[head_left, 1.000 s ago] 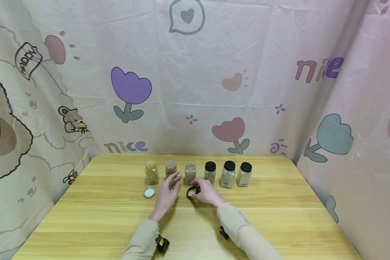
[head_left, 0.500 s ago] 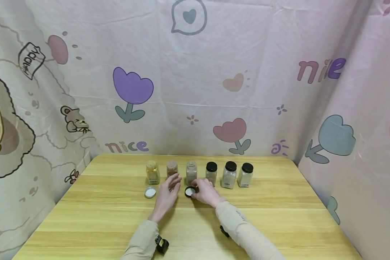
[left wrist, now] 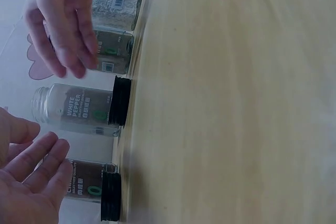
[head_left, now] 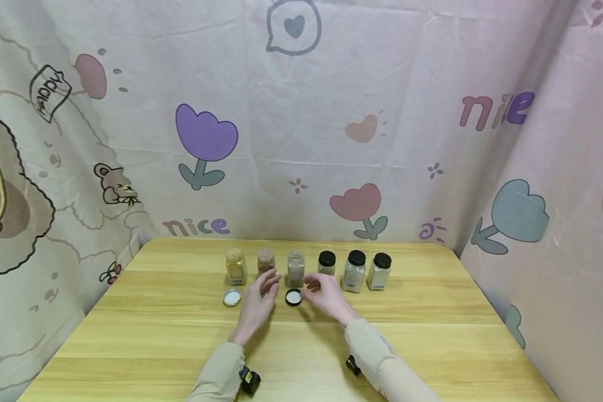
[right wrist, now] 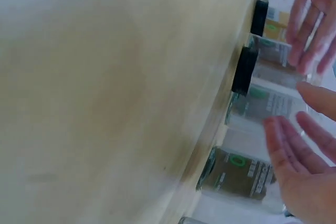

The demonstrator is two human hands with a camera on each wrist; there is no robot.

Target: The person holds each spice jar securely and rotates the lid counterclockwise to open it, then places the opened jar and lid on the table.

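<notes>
My right hand [head_left: 329, 296] hovers just right of a black lid [head_left: 293, 297], fingers loosely bent and nothing between them. The lid lies white inside up, before an uncapped square glass jar labelled white pepper [left wrist: 79, 108]. My left hand [head_left: 258, 298] holds nothing, its fingers extended near the uncapped jar of brown powder [head_left: 266, 261], partly covering it in the head view. Another black lid [left wrist: 111, 196] shows in front of that jar in the left wrist view; my left hand hides it from the head view.
An uncapped jar of yellow powder [head_left: 237, 271] ends the row at left, a lid [head_left: 232, 297] lying inside up before it. Rightward stand black-capped jars: a brown one [right wrist: 239, 176], a white-filled one [head_left: 353, 274] and a pale one [head_left: 379, 273]. Behind the wooden table [head_left: 432, 335] hangs a printed curtain [head_left: 291, 111].
My right hand has set the tilted black lid down flat in front of the white pepper jar, let go, and drawn back to the right. My left hand has hardly moved.
</notes>
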